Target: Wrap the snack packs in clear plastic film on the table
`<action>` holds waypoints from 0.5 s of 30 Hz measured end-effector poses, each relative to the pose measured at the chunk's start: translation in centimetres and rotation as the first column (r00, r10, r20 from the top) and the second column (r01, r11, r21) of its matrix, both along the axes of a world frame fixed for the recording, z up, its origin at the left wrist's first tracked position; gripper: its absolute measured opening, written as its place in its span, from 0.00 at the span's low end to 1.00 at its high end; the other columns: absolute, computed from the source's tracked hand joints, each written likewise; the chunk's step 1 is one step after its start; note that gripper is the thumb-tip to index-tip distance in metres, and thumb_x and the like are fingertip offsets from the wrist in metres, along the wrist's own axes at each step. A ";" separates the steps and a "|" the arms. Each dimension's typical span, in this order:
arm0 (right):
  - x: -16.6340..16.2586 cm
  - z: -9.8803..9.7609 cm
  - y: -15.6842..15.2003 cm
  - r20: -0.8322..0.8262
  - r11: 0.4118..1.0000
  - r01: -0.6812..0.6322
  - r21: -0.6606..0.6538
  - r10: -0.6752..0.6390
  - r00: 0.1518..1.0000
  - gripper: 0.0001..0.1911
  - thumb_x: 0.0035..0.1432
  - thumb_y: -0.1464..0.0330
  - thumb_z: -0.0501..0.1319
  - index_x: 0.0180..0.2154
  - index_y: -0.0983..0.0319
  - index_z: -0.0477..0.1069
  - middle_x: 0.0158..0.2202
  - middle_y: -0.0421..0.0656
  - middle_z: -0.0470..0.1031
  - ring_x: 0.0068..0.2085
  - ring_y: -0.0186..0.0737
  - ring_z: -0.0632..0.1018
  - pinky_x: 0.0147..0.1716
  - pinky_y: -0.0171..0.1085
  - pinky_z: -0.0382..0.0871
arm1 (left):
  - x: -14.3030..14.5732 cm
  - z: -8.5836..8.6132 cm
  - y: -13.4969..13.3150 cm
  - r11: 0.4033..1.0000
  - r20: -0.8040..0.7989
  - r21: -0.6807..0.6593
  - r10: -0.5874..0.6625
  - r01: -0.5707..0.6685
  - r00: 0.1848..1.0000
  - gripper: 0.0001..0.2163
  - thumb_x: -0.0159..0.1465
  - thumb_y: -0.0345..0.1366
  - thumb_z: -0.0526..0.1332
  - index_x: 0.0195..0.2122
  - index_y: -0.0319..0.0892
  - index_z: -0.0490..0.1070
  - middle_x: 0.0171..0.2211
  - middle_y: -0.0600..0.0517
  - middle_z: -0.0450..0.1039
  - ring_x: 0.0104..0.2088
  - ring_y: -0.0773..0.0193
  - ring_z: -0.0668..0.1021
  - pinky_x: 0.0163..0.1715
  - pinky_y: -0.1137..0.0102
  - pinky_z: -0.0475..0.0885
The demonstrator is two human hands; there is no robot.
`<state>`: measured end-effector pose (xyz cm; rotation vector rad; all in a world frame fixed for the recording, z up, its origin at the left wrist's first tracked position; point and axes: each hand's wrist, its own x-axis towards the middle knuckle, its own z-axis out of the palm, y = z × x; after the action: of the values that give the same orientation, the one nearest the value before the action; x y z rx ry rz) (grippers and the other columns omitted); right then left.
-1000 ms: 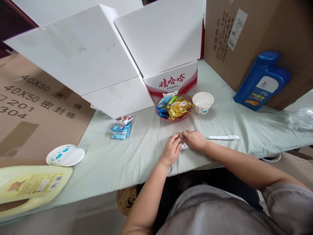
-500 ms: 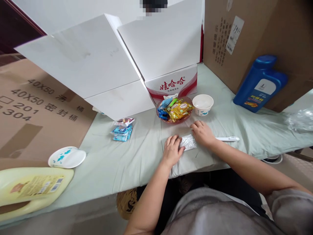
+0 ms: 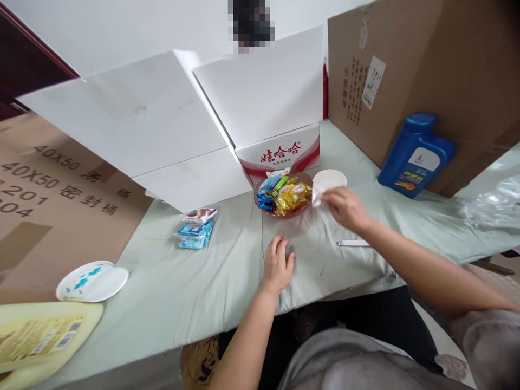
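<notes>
1. You are pinching a small pale packet (image 3: 316, 196) in your right hand (image 3: 345, 208), with your fingertips closed on its right edge and the packet lifted off the cloth.
2. The packet is hanging between the red dish (image 3: 291, 214) of wrapped snacks and the white bowl (image 3: 331, 177), overlapping the bowl's near left rim.
3. Your left hand (image 3: 278, 264) is lying palm down on the pale green cloth (image 3: 195, 281), fingers loosely spread and holding nothing, nearer and to the left of your right hand.
4. A white pen-shaped tool (image 3: 350, 243) is lying on the cloth just near of your right wrist.
5. A stack of blue packets (image 3: 194, 234) is sitting left of the dish.
6. A white carton (image 3: 280, 154) is standing just beyond the dish.
7. A blue bottle (image 3: 414, 157) is standing far right against a brown box (image 3: 426, 65).
</notes>
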<state>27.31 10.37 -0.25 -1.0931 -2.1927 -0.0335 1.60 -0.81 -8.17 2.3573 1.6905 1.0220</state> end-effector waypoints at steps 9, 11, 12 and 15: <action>-0.4 3.0 9.9 0.526 0.810 0.319 -0.492 -0.015 0.850 0.28 0.67 0.53 0.45 0.49 0.64 0.75 0.52 0.52 0.75 0.49 0.48 0.74 0.47 0.43 0.65 | 0.3 0.5 0.0 0.997 -0.049 -0.071 0.011 -0.015 0.999 0.08 0.62 0.27 0.56 0.40 0.42 0.70 0.53 0.44 0.64 0.51 0.54 0.71 0.52 0.55 0.70; -1.0 3.0 9.9 0.539 0.797 0.337 -0.500 -0.017 0.842 0.31 0.67 0.52 0.43 0.49 0.66 0.75 0.51 0.55 0.75 0.49 0.50 0.75 0.47 0.44 0.65 | 0.4 0.7 0.0 0.996 -0.052 -0.091 0.007 -0.011 0.999 0.07 0.62 0.27 0.56 0.39 0.42 0.71 0.52 0.44 0.66 0.52 0.54 0.70 0.52 0.55 0.70; -1.1 3.1 9.6 0.547 0.797 0.346 -0.495 -0.024 0.837 0.31 0.67 0.52 0.43 0.48 0.67 0.75 0.50 0.56 0.75 0.49 0.51 0.74 0.47 0.46 0.65 | 0.4 0.9 0.0 0.995 -0.049 -0.099 0.004 -0.009 0.999 0.07 0.62 0.27 0.57 0.39 0.42 0.71 0.51 0.45 0.67 0.51 0.54 0.70 0.52 0.55 0.70; -0.9 3.5 7.2 0.511 0.887 0.313 -0.338 -0.106 0.853 0.27 0.67 0.54 0.45 0.45 0.65 0.76 0.50 0.54 0.75 0.51 0.53 0.72 0.48 0.48 0.62 | 0.5 1.2 0.0 0.993 -0.022 -0.118 0.004 -0.007 1.000 0.08 0.61 0.26 0.57 0.39 0.43 0.71 0.49 0.46 0.69 0.51 0.55 0.71 0.52 0.55 0.70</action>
<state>26.38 17.60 3.21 -1.7241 -2.5749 0.0706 2.05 -0.83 -6.93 2.2994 1.7151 0.8749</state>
